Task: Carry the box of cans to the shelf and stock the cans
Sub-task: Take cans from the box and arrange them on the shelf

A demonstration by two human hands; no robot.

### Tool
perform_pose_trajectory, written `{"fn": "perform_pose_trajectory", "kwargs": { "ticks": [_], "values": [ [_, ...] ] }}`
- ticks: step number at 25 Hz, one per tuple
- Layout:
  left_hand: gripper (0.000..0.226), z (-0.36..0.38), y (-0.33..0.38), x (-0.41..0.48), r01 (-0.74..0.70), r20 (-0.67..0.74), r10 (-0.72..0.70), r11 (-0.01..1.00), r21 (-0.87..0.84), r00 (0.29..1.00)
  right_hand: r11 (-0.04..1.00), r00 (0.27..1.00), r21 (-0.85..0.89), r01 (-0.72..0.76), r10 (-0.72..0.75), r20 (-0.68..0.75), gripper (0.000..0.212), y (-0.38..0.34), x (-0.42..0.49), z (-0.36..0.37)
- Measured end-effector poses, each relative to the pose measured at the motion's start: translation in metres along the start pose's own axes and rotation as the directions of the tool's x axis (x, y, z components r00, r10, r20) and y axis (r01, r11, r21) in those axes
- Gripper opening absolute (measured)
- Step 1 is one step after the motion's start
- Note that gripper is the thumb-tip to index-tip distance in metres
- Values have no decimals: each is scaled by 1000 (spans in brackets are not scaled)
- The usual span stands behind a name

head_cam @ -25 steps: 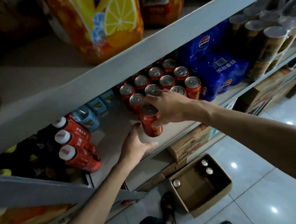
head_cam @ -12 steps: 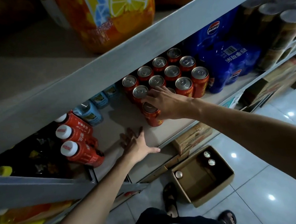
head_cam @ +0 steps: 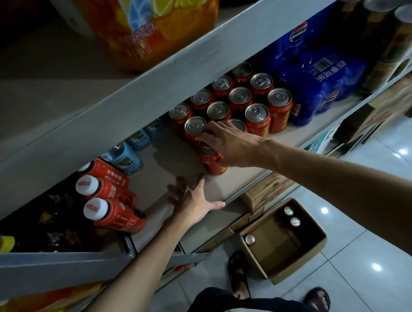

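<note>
Change: the red can (head_cam: 212, 160), held up off the shelf (head_cam: 173, 161) between both hands a second ago, is now stood upright on it. The left hand (head_cam: 192, 198) has been lowered from the can's base to the board.
Right hand: the right hand (head_cam: 230, 146) is draped over the red can from above. The fingers are curled across its lid and the thumb is pressed to its side.
Left hand: it is laid flat near the shelf's front edge, just beside the can but apart from it. The fingers are spread and the thumb is stretched out sideways.
Can's place: it is set at the front left of the stocked cans (head_cam: 240, 96), touching the row behind.
Materials: the cans are smooth red cylinders with dull silver pull-tab lids. The shelf is a matte pale board with a grey painted front rail. The floor (head_cam: 370, 210) is laid with glossy pale tiles that catch light spots.
Box: the cardboard box (head_cam: 308, 245) is left open on the floor below, plain brown, with its flaps folded down. The loose cans (head_cam: 250, 239) in it number three, and all are upright: one is by the near left wall and two are in the far corner.
Neighbours: red bottles (head_cam: 111, 214) with white caps are lying on their sides at the left. A blue shrink-wrapped cola pack (head_cam: 322, 78) is stood just right of the cans.
</note>
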State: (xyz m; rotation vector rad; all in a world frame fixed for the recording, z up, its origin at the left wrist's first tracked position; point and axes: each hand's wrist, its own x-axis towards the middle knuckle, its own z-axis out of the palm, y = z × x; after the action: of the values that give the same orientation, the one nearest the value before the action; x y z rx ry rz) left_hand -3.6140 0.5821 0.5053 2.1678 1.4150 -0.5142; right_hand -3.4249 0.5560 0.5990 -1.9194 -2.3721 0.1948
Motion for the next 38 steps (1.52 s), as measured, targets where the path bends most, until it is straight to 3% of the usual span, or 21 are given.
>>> {"fn": "perform_pose_trajectory", "kwargs": {
  "ticks": [4,8,14,18,21,23,25,27,29,31,34,38],
  "values": [
    [122,2,-1,4,0,26,2,999,-54,1000,999,998,-42,-12,10,-56,78,-7,-7,2],
    [126,3,0,6,10,36,-9,999,-43,999,999,987,-36,6,-11,-158,67,-8,-9,3],
    [126,2,0,4,9,45,-8,1000,-22,999,1000,998,-16,-20,19,-67,81,-8,-7,1],
    [122,-10,6,-7,10,49,-9,1000,-18,999,998,996,-50,-24,19,-90,86,-9,-9,1],
    [104,-18,19,-31,14,8,-14,999,-32,1000,998,975,-9,-61,57,-217,84,-11,-29,2],
    [83,-19,31,-52,-52,-136,41,996,-78,990,987,941,108,-121,148,-303,79,-10,-61,7],
    [55,-9,49,-76,-212,-377,196,977,-1,905,949,900,227,-218,285,-328,75,0,-110,24],
    [33,6,73,-91,-365,-451,346,930,47,823,892,861,303,-336,421,-284,66,19,-165,56],
    [20,28,104,-94,-428,-318,391,902,-52,864,825,833,359,-437,522,-185,48,40,-214,97],
    [17,62,124,-79,-367,-67,361,916,-163,930,755,823,430,-495,566,-47,32,48,-253,134],
    [16,141,152,-33,-123,312,216,948,-292,925,680,798,428,-596,563,216,20,57,-303,199],
    [14,244,148,38,305,497,-104,888,-344,861,627,724,377,-682,504,471,33,61,-326,305]
  ]
}}
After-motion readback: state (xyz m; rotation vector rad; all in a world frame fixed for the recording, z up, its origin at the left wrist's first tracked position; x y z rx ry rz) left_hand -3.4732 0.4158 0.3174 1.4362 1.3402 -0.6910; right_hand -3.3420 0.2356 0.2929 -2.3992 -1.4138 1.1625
